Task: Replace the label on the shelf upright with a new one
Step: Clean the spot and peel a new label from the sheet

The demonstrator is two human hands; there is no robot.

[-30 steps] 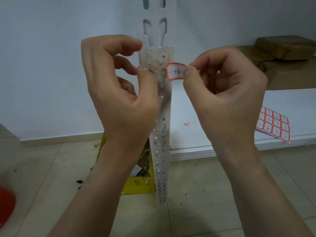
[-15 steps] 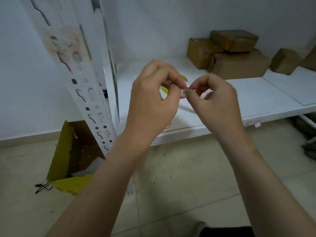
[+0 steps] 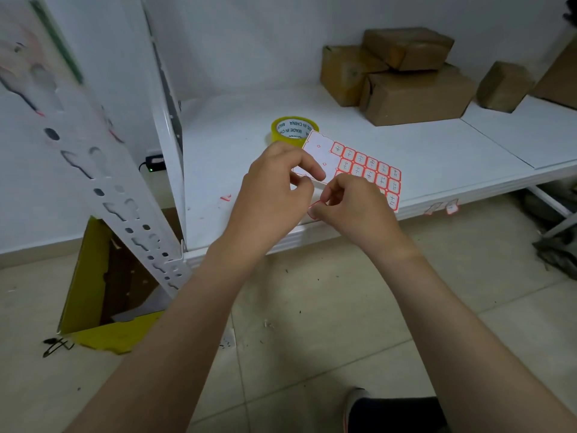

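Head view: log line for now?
right hand: pinches red-edged label | left hand: curled beside it, grip unclear | label sheet: flat on shelf | upright: no hand on it

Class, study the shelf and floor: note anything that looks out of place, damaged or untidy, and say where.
Two loose labels dangle crookedly off the front edge of the shelf. A red scrap lies on it. The yellow box on the floor has a torn rim, with paper bits scattered nearby.
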